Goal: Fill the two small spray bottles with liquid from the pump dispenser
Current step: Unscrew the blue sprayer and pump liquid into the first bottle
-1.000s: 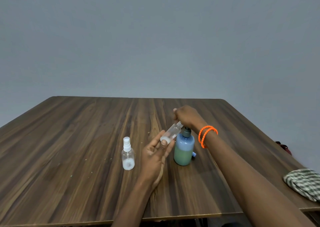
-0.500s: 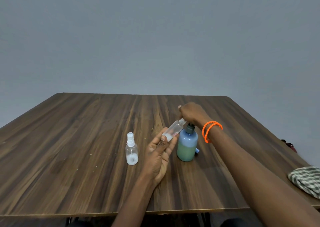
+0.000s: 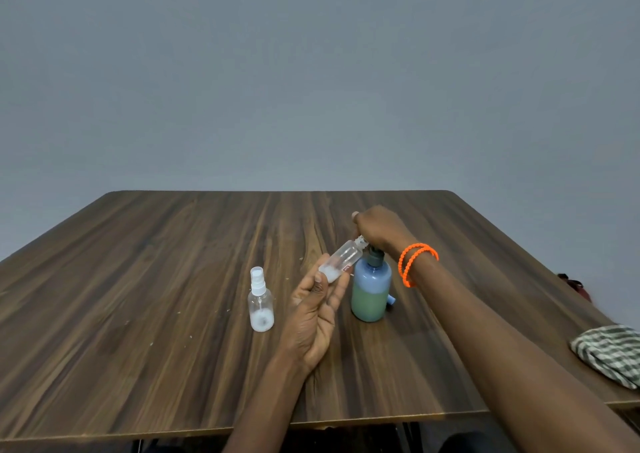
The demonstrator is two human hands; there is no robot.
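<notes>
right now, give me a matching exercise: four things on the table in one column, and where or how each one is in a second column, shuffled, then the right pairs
Things:
1. capped spray bottle
2. uncapped spray bottle
3. pump dispenser
4. checked cloth

States:
A. lies at the table's right edge
B. tilted, held in the left hand, mouth up at the pump
C. stands upright alone on the table
D. right hand rests on its top

Pairs: 1-C, 2-B, 3-D, 4-A
</notes>
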